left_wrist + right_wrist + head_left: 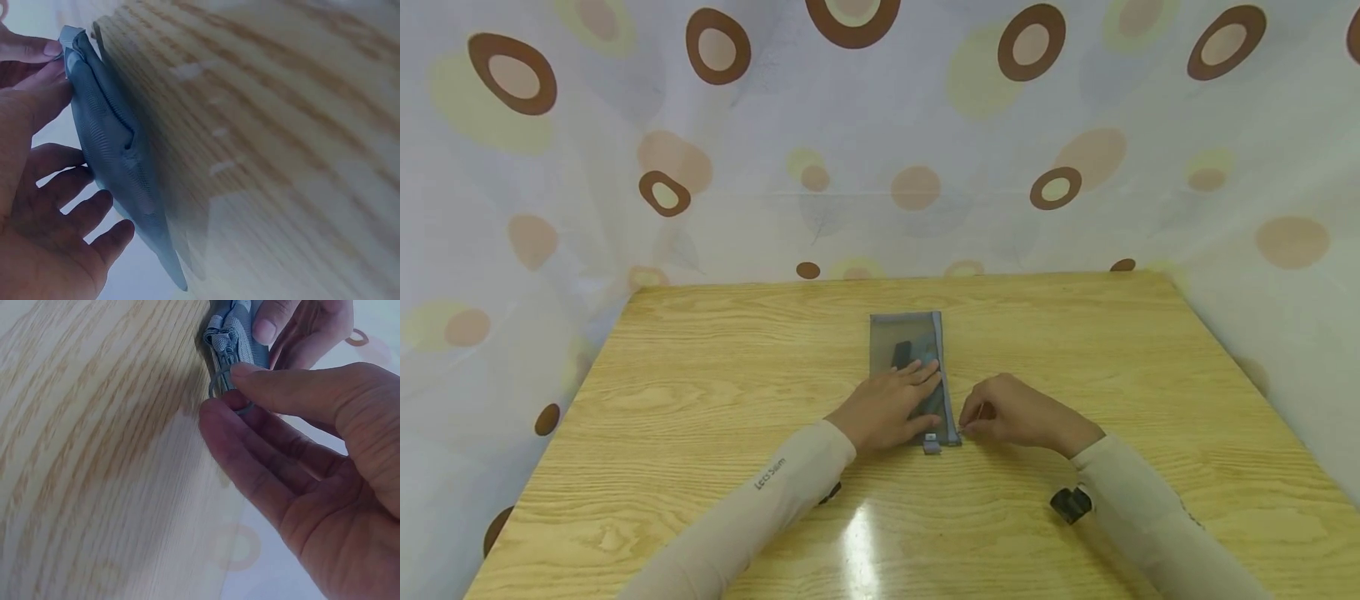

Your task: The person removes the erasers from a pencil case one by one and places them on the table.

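A grey-blue zippered mesh pouch (904, 333) lies flat on the wooden table, its zipper (938, 343) running along the right long edge. Through the mesh shows a dark object (902, 354). My left hand (891, 406) rests across the pouch with fingers spread, pressing it down; in the left wrist view the fingers (69, 190) lie along its side. At the near right corner my right hand (1011, 412) pinches the looped zipper pull (214, 384) between thumb and fingertips. A small fabric tab (932, 447) sticks out from the near edge.
The light wood-grain table (737, 350) extends around the pouch on all sides. Behind and beside it hangs a white sheet (865, 108) patterned with brown and yellow circles. Dark wrist devices (1071, 504) show under the sleeves.
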A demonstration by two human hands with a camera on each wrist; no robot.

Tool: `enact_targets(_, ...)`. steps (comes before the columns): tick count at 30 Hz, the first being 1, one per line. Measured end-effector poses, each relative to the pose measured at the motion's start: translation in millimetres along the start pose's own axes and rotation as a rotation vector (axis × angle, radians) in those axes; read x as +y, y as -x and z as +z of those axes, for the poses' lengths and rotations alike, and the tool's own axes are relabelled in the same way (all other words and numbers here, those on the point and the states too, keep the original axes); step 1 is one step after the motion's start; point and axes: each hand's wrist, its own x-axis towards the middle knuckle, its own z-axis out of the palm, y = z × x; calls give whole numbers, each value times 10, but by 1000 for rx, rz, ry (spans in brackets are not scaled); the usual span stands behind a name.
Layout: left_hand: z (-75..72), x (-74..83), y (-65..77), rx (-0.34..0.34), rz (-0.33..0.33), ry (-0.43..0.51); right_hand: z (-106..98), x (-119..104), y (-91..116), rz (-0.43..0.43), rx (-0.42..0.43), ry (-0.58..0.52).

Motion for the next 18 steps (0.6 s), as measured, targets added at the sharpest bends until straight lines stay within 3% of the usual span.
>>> enact_targets(11, 7, -6, -14, -7, -11, 70, 34, 26, -9, -40, 93, 37)
enact_targets(18, 29, 2, -16, 2, -15, 77, 102, 43, -19, -5, 152, 67)
